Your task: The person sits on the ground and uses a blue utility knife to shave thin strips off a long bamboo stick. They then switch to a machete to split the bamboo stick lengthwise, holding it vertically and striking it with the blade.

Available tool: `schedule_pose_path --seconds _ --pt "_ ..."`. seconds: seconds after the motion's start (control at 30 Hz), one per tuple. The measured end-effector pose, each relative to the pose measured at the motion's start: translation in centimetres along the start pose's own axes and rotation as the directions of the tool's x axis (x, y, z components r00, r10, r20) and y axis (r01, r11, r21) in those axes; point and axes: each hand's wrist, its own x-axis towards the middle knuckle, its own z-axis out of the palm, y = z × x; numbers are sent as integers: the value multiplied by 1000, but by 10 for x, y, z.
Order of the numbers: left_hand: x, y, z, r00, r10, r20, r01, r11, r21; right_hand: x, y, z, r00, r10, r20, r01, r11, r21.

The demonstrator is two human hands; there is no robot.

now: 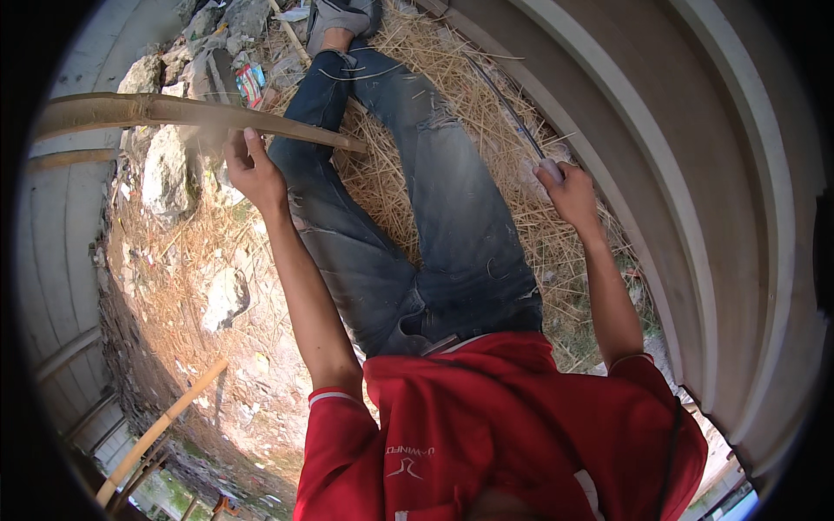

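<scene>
A long piece of split bamboo (161,110) reaches in from the far left and tapers to an end over my jeans, between my legs. My left hand (257,174) is closed on its near edge, thumb up; some fingertips are hidden or blurred. Well off to the right, my right hand (572,195) is wrapped around the pale handle of a long, thin, dark tool (508,106). The tool points away from me over the straw and does not touch the bamboo. Seen nearly edge-on, its exact kind is unclear.
Ribbed metal sheeting (695,174) curves up close on my right. Dry straw (382,165) covers the ground around my outstretched legs (460,191). Pale rocks (167,174) and a colourful wrapper (250,84) lie to the left. Another bamboo pole (165,425) stands lower left.
</scene>
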Motion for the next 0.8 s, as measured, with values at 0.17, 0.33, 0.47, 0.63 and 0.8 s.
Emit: schedule_pose_path --seconds 0.17,0.33,0.47,0.63,0.8 --pt "-25 15 29 998 13 58 -26 976 218 9 106 66 987 158 5 -149 942 -301" --pt "1 1 41 994 -95 53 92 994 62 -24 113 132 991 108 -80 -124 965 -232" --pt "-4 13 43 995 -84 46 85 996 -31 -46 121 193 985 -29 -171 -27 947 -321" --pt "-13 62 34 994 25 -106 -39 991 -128 -52 142 236 995 -76 -69 60 977 -204" --pt "-10 100 19 943 64 -326 -121 980 -159 -26 118 200 994 -98 -39 92 986 -141"
